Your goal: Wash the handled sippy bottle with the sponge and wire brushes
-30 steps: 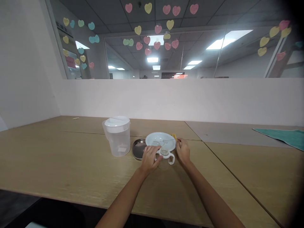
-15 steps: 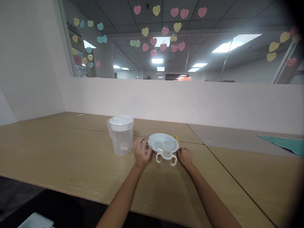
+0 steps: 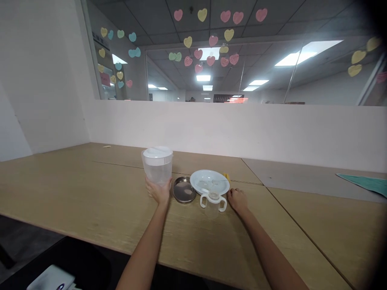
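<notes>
My left hand is wrapped around the lower front of a clear plastic pitcher with a white lid. To its right lies a shallow round metal dish. A white oval plate overlaps that dish's edge; a thin dark line crosses it, and its clear contents are hard to make out. In front stands a small clear cup with a white two-handled collar. My right hand rests on the table beside the plate, fingers curled in, holding nothing that I can see.
Behind the plate's right edge is a small yellow object. A green cloth lies at far right, and a small pale piece at the back left. The wooden table has seams and meets a white wall.
My left hand has left the two-handled cup, passed over the metal dish and closed around the pitcher. My right hand has come down from the plate's edge onto the table.
</notes>
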`<state>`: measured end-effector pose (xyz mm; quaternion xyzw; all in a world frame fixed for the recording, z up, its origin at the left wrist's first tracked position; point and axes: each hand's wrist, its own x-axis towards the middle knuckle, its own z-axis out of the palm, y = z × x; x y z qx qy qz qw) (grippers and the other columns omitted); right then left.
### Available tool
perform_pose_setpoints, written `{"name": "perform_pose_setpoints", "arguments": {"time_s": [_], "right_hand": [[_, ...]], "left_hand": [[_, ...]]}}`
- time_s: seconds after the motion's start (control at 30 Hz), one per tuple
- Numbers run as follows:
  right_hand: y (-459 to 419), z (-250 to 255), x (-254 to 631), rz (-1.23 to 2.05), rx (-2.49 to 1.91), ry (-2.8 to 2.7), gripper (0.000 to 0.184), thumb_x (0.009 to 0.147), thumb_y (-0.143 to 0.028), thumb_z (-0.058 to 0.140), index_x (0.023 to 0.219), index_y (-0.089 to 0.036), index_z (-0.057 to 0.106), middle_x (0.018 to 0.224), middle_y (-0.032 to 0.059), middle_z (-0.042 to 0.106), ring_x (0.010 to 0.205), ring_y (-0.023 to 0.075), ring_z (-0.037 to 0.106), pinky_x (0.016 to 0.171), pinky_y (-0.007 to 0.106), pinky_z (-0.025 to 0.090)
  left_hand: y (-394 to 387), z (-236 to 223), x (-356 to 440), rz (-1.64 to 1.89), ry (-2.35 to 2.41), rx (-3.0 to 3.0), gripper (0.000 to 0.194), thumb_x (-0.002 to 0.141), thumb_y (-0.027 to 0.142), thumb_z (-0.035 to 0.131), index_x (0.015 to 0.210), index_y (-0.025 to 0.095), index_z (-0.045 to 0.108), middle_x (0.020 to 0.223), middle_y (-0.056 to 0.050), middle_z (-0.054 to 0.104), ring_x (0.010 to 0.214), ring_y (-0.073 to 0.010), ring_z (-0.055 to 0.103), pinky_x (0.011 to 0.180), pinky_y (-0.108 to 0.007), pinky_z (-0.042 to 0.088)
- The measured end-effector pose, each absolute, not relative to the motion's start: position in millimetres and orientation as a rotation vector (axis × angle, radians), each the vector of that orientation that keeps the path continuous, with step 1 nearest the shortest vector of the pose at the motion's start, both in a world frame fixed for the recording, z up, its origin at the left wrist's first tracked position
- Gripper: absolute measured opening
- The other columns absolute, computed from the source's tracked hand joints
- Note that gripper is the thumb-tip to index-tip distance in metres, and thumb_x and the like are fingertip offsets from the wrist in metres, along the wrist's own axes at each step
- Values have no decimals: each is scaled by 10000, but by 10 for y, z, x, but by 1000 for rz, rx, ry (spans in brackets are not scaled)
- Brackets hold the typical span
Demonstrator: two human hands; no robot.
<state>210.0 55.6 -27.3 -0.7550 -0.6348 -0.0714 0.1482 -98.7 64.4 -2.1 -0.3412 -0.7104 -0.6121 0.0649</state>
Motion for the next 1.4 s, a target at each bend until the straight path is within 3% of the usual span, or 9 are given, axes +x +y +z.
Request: {"name": "perform_pose_setpoints", "arguments": {"time_s": [0.2, 0.33, 0.67, 1.4], "right_hand": [[557, -260, 2093, -189, -2181, -1824, 388, 919, -289, 308, 965, -125, 657, 1030, 147, 619, 973, 242, 557, 760, 307, 381], [548, -249, 2086, -191, -2180, -1824, 398, 920, -291, 301, 971, -121, 657, 1031, 154, 617, 979, 235, 553, 772, 303, 376], [543, -247, 2094, -189, -2161, -1849, 388, 922, -307, 309, 948, -130, 654, 1020, 140, 620, 971, 227, 555, 754, 292, 376], [532, -215, 2068, -188, -2171, -1853, 371, 922, -299, 333, 971, -116, 651, 1029, 152, 616, 974, 225, 560, 766, 289, 385]], "left_hand": [[573, 18, -933, -1723, -2051, -1033, 1046, 597, 577, 676, 1390, 125, 164, 1363, -225, 327, 1261, -383, 307, 1014, -550, 280], [525, 44, -892, -1557, -1927, -1102, 946, 629, 525, 670, 1381, 146, 240, 1407, -207, 278, 1309, -368, 228, 1074, -548, 182], [517, 11, -904, -1429, -1691, -1364, 761, 686, 408, 645, 1344, 169, 348, 1429, -198, 257, 1348, -348, 169, 1077, -587, 96], [498, 37, -879, -1412, -1617, -1483, 656, 691, 369, 640, 1295, 205, 441, 1427, -155, 305, 1346, -324, 212, 1099, -553, 81]]}}
